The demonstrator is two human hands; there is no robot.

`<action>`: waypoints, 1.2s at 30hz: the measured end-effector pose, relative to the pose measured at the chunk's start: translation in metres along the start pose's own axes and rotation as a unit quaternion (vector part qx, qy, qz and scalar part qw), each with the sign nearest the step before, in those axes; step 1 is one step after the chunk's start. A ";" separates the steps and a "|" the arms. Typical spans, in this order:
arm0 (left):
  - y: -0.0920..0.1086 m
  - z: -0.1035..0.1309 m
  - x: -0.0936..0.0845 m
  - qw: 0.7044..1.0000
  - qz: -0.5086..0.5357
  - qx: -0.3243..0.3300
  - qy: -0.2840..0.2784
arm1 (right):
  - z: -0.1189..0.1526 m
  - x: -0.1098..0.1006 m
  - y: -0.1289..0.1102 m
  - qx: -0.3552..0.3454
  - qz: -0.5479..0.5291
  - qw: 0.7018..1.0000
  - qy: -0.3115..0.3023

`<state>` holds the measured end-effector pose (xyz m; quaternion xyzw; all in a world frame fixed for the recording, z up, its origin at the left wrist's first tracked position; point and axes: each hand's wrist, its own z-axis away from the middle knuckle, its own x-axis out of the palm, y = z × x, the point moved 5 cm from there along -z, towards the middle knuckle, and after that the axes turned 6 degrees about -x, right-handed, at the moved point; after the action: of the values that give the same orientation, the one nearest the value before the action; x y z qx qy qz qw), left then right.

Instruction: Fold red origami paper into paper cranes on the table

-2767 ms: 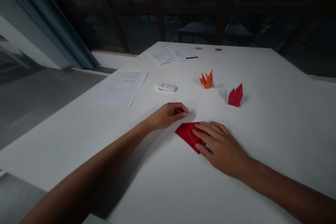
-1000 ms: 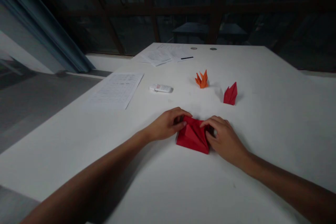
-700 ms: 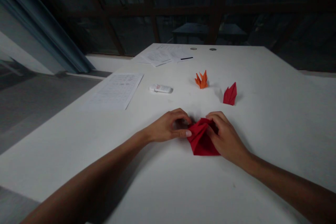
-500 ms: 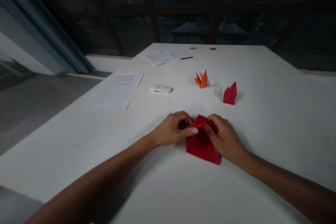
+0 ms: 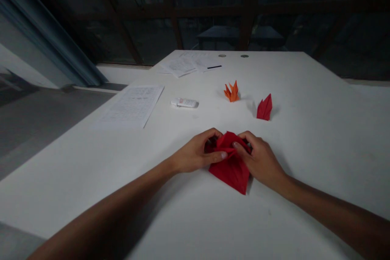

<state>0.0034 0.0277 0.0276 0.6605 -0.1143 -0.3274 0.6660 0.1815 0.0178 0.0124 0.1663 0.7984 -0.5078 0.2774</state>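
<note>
Head cam: L hand (image 5: 196, 153) & R hand (image 5: 262, 158) are pinching red paper (image 5: 233, 172) b/w them over white table (image 5: 183, 219), thumbs covering part of its front, other fingertips partly hiding behind. Vs. prev. frame, its lower edge is slanting more steeply. Forearms are running out of frame; text on printed sheet (image 5: 132, 106) is blurring. Orange origami (image 5: 232, 92) is standing beyond, red origami (image 5: 264, 107) to its R, white oblong item (image 5: 184, 102) lying to its L.
</note>
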 end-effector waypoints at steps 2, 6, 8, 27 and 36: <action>0.004 0.002 0.001 1.000 0.003 0.015 -0.010 | 0.000 -0.001 0.001 0.008 -0.009 1.000 0.008; 0.005 0.003 0.000 0.999 0.018 0.030 0.014 | 0.001 -0.001 0.003 0.020 -0.026 0.999 0.021; 0.000 0.001 0.001 1.000 0.009 0.006 0.027 | 0.001 -0.001 0.004 0.021 -0.035 0.999 0.022; -0.008 -0.001 -0.007 0.950 -0.208 -0.063 0.225 | 0.006 0.005 -0.004 -0.050 0.078 0.996 0.019; -0.007 -0.004 -0.009 0.952 -0.216 -0.045 0.211 | 0.007 0.005 0.001 -0.011 -0.002 1.000 0.025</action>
<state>-0.0030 0.0363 0.0229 0.6928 0.1894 -0.3215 0.6171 0.1798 0.0114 0.0060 0.1741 0.8112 -0.4950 0.2581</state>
